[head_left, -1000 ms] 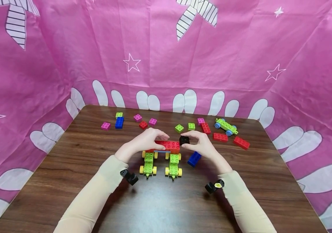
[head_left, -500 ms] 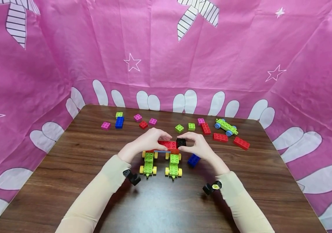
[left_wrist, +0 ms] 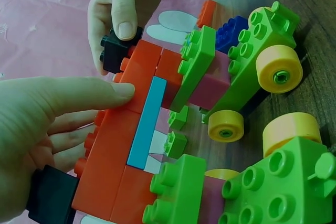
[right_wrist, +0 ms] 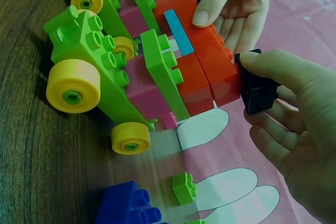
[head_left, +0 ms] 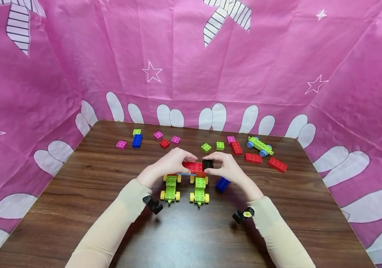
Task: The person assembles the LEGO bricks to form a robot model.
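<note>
A toy-brick structure spans two green wheeled bases, the left base point(head_left: 170, 192) and the right base point(head_left: 199, 194), both with yellow wheels. Its upper part is a row of red bricks point(head_left: 193, 167) over a thin blue piece point(left_wrist: 147, 124). My left hand point(head_left: 173, 161) grips the red row, its thumb along the near face and fingers behind. Between thumb and fingers, my right hand point(head_left: 228, 166) pinches a black brick point(head_left: 207, 164) at the row's right end, right at the studs. Another black brick point(left_wrist: 52, 195) sits at the left end, by my left palm.
A blue brick point(head_left: 222, 184) lies to the right of the structure. Behind are loose red bricks point(head_left: 253, 158), green bricks point(head_left: 206, 147), pink bricks point(head_left: 158, 135) and another blue brick point(head_left: 137, 141). A green base with blue wheels point(head_left: 260, 146) stands at the back right.
My right hand has moved left, bringing the black brick from beside the red row onto its right end. My left hand has shifted slightly right along the row.
</note>
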Demonstrator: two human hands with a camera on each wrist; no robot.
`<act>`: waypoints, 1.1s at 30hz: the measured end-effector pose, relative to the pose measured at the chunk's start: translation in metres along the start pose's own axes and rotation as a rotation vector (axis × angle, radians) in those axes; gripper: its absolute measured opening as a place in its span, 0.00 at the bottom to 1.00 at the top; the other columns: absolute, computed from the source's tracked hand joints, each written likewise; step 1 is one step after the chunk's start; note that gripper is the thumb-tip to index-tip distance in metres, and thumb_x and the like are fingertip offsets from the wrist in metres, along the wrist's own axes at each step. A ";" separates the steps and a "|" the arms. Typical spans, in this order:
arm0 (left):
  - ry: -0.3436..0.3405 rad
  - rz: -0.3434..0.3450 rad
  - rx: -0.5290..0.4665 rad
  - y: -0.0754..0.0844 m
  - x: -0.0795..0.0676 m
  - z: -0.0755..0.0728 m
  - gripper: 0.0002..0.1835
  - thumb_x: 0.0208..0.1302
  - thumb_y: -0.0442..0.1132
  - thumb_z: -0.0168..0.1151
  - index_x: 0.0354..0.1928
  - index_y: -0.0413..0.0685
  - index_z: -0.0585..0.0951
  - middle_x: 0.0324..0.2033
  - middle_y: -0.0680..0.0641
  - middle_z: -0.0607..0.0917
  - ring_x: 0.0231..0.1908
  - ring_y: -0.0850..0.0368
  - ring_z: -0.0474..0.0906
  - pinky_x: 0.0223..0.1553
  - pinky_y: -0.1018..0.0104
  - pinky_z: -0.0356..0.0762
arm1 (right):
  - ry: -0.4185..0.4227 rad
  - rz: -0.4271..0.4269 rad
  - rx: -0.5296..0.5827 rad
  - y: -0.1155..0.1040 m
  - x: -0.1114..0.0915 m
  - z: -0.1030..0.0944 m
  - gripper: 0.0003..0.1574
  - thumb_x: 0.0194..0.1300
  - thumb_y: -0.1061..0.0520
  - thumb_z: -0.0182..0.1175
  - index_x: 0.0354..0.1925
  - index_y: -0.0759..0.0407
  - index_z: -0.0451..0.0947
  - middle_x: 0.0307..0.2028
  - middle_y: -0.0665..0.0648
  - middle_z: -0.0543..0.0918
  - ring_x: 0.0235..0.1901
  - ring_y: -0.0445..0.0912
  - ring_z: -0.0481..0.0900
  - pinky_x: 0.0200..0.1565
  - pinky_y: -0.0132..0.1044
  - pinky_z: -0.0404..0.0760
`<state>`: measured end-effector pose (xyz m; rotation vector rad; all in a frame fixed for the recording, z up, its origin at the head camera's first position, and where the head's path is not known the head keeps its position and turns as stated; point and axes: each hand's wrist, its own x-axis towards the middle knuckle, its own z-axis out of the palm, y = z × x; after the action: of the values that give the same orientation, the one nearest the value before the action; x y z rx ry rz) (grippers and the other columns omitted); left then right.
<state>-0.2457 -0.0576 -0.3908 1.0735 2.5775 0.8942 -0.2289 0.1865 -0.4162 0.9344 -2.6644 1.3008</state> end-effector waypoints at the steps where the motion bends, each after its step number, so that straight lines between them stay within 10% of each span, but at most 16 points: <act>1: 0.003 -0.001 0.000 0.000 0.000 0.000 0.25 0.54 0.36 0.73 0.55 0.40 0.80 0.50 0.45 0.85 0.51 0.54 0.82 0.54 0.60 0.78 | -0.004 0.013 0.003 -0.001 0.000 0.000 0.24 0.54 0.59 0.72 0.51 0.61 0.81 0.44 0.58 0.84 0.47 0.50 0.80 0.51 0.48 0.81; 33: 0.038 -0.013 0.004 0.000 0.000 0.002 0.23 0.52 0.36 0.74 0.53 0.42 0.82 0.48 0.46 0.86 0.49 0.55 0.82 0.52 0.61 0.79 | -0.047 0.098 -0.065 -0.009 0.005 -0.002 0.25 0.52 0.59 0.72 0.50 0.62 0.82 0.43 0.57 0.85 0.37 0.47 0.79 0.40 0.39 0.80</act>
<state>-0.2452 -0.0568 -0.3921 1.0500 2.6147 0.9149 -0.2289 0.1810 -0.4070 0.8481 -2.8028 1.2151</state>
